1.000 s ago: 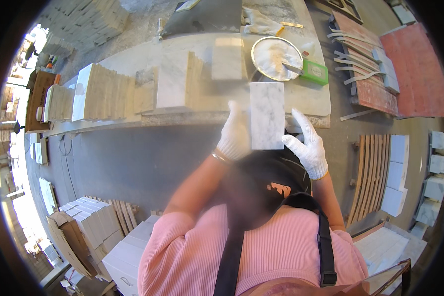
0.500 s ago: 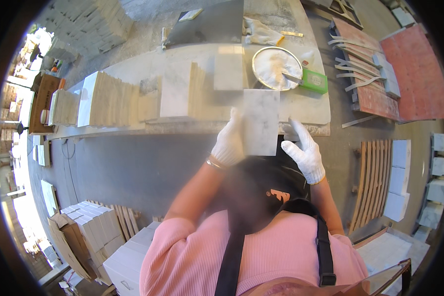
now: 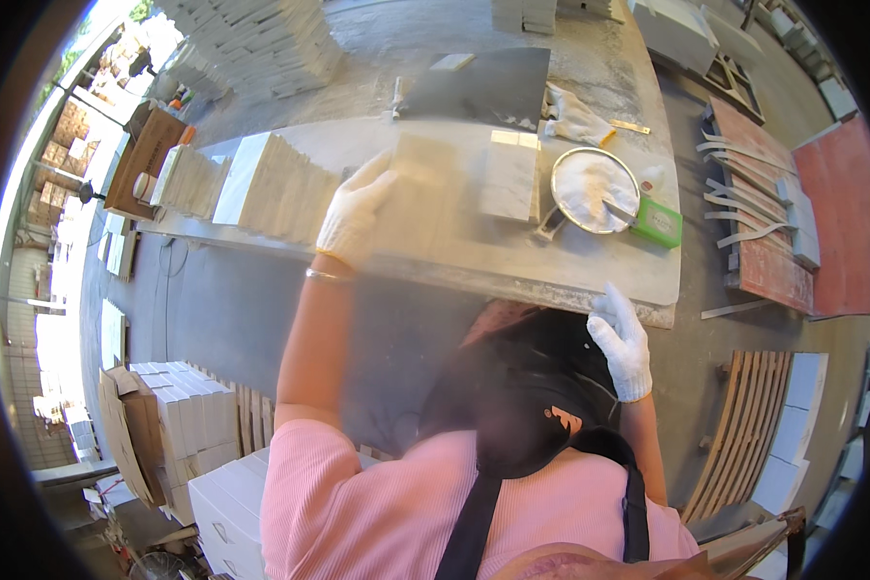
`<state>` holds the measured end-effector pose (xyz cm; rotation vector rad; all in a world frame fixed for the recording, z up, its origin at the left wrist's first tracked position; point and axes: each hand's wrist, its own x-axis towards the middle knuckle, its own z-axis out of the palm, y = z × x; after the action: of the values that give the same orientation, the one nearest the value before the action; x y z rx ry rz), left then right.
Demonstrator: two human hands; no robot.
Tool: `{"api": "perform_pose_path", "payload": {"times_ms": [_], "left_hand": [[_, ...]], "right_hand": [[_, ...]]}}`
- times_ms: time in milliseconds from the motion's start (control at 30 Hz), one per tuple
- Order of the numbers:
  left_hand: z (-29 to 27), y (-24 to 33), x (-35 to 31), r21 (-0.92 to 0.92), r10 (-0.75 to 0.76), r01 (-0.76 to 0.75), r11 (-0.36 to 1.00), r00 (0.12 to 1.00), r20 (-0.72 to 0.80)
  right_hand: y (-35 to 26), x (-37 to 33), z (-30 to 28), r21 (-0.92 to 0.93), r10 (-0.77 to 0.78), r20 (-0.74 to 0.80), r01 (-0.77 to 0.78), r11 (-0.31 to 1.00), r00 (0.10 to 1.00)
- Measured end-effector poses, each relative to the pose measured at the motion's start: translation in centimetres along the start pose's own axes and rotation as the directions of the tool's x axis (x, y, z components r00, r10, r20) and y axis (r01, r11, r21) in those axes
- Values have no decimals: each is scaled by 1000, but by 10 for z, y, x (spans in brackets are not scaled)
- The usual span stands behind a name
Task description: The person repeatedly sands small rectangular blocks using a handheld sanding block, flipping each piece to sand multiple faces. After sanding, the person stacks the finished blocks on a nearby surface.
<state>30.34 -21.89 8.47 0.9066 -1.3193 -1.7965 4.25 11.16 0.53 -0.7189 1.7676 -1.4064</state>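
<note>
My left hand (image 3: 356, 208), in a white knit glove, reaches over the table with its fingers stretched away from me. It is beside a blurred upright row of tiles (image 3: 411, 179); haze over its fingertips hides whether they grip a tile. My right hand (image 3: 623, 348), also gloved, hovers near the table's front edge, open and holding nothing. Ahead of it stands a round tub of white powder or paste (image 3: 590, 184), with a scraper-like blade (image 3: 617, 213) in it. A short stack of pale marble tiles (image 3: 508, 184) stands left of the tub.
A green box (image 3: 658, 224) adjoins the tub, and a spare glove (image 3: 578, 116) lies behind it. More tile rows (image 3: 271, 184) line the table's left. A dark sheet (image 3: 478, 92) lies at the back. Right are a wooden pallet (image 3: 735, 425) and red boards (image 3: 766, 251). White cartons (image 3: 227, 503) stand lower left.
The left hand has swung left and forward to the tile row. The marble tile it held before me is no longer there. My right hand stays near the table edge; the view has shifted.
</note>
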Motion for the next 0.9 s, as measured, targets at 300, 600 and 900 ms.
{"api": "perform_pose_path", "payload": {"times_ms": [300, 600, 900], "left_hand": [[-6, -1, 12, 846, 315, -102, 523, 946, -81], [104, -59, -2, 857, 203, -233, 459, 967, 154], [150, -91, 37, 986, 115, -11, 165, 993, -8]], "right_hand": [[12, 4, -8, -54, -13, 26, 14, 998, 1000], [3, 6, 8, -47, 36, 2, -36, 998, 999], [2, 0, 3, -63, 33, 6, -33, 997, 999]]}}
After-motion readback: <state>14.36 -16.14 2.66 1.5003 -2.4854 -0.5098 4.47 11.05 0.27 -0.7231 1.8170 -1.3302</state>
